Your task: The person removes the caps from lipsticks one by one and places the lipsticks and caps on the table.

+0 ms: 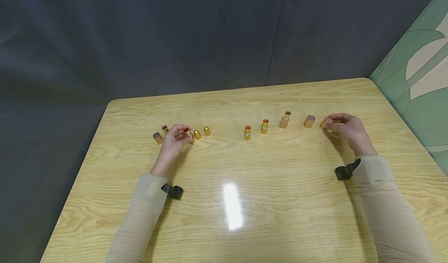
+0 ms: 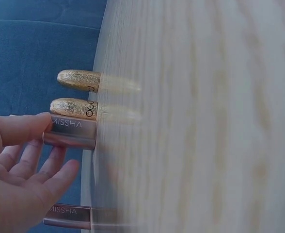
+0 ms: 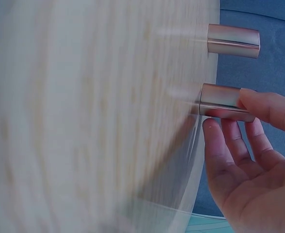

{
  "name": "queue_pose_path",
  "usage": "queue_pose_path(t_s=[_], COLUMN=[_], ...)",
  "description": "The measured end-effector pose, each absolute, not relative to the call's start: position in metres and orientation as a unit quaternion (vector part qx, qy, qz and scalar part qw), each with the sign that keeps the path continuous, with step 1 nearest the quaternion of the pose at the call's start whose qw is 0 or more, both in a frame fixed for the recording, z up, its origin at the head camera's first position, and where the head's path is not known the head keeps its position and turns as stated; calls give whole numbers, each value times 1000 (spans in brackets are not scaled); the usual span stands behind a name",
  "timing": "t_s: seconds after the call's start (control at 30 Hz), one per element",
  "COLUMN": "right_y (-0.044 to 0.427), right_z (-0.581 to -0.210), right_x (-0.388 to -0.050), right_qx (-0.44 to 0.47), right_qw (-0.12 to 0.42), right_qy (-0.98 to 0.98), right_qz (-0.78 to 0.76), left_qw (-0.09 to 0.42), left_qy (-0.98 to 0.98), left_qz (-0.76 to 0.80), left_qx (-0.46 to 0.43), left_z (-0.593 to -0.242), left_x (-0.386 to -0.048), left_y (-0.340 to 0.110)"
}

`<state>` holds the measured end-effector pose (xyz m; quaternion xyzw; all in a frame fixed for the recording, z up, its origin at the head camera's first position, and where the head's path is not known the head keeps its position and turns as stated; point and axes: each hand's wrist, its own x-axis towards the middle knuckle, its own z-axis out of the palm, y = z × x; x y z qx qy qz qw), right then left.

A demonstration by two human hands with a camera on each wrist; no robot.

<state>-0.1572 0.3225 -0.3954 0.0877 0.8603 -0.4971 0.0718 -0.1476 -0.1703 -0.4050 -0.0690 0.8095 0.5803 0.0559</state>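
Observation:
On the left of the table, my left hand point(image 1: 174, 142) pinches an uncapped rose-gold lipstick point(image 2: 71, 133) lettered MISSHA, its red tip upward in the head view. Another open lipstick tube point(image 1: 165, 128) and a rose-gold cap point(image 1: 158, 138) stand just left of that hand. Two rounded gold caps point(image 1: 202, 132) are close on its other side. At the far right, my right hand point(image 1: 351, 130) holds a rose-gold cap point(image 3: 225, 102) between thumb and fingers, at the table surface. A similar rose-gold cap point(image 3: 233, 41) stands beside it.
Two uncapped gold lipsticks point(image 1: 264, 126) and an uncapped rose-gold lipstick point(image 1: 285, 119) stand in the middle of the wooden table point(image 1: 280, 185). A dark curtain point(image 1: 210, 37) hangs behind the table's back edge. A green patterned panel point(image 1: 425, 76) is at the right.

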Motion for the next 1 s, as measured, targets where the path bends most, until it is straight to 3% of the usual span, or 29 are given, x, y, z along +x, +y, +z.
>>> queue_pose_path(t_s=[0.43, 1.0], right_y=[326, 343], right_z=[-395, -377], right_x=[-158, -148], right_qx=[93, 64], right_qw=[90, 41], right_qy=[854, 846], right_qz=[-504, -527], left_qw=[54, 19], left_qy=[794, 845], left_qz=[602, 534], left_qx=[-61, -20], left_z=[-402, -367], left_x=[-146, -130], left_y=[-169, -167])
